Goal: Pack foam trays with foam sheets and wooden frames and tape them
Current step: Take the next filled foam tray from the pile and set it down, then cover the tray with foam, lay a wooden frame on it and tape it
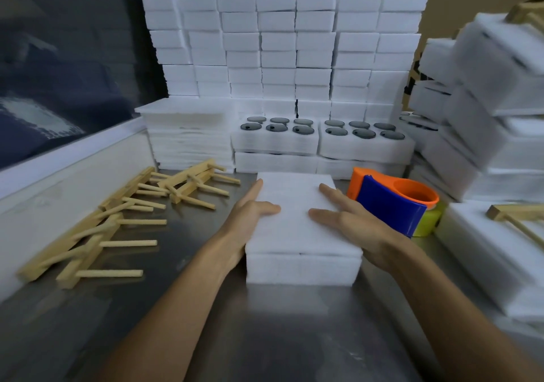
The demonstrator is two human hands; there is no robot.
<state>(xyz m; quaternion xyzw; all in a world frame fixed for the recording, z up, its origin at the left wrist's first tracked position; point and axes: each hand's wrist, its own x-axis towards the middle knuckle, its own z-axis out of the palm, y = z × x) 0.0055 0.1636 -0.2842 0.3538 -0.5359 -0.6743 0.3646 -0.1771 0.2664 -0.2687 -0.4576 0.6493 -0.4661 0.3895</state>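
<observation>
A white foam tray with a foam sheet on top [297, 228] lies on the metal table in front of me. My left hand [250, 219] grips its left edge, thumb on top and fingers down the side. My right hand [350, 222] rests flat on its right side, fingers spread over the top. Several wooden frames [97, 228] lie scattered on the left of the table. An orange and blue tape dispenser [394, 202] with a yellow-green roll stands just right of the tray, behind my right hand.
Two foam trays holding dark round discs [318, 139] sit behind the tray, beside a pile of foam sheets [188, 137]. A tall wall of packed foam blocks [282, 43] rises at the back. More foam packs [494, 152] are stacked at right, some with wooden frames [518, 219] on top.
</observation>
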